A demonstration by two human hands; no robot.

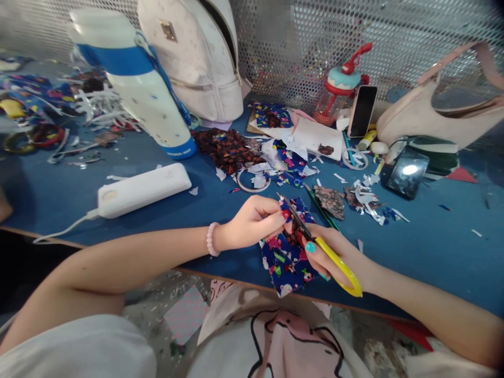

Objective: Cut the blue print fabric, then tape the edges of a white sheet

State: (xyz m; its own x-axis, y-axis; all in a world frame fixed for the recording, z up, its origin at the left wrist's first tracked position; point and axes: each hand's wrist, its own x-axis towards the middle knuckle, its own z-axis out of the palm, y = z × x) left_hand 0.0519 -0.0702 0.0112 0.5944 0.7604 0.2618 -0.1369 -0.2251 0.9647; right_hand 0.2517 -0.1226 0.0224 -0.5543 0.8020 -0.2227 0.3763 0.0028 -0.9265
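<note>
My right hand (334, 252) grips a pair of yellow-handled thread snips (338, 266), their dark blades pointing up and to the left. Close beside the blades, my left hand (254, 223) is closed in a pinch on a small fabric piece, mostly hidden by the fingers and blades. Beneath both hands lies blue printed fabric (289, 268) with colourful cartoon figures, reaching to the table's front edge. A dark floral patch (293, 236) shows between the hands. Whether the blades are apart or closed cannot be made out.
A white power bank (145, 190) with a cable lies left, near a tall bottle (147, 89) and a white backpack (197, 58). Fabric scraps (228, 149) and paper bits litter the blue table (220, 205). A phone (363, 111), cup (340, 86) and handbag (441, 118) stand at the back right.
</note>
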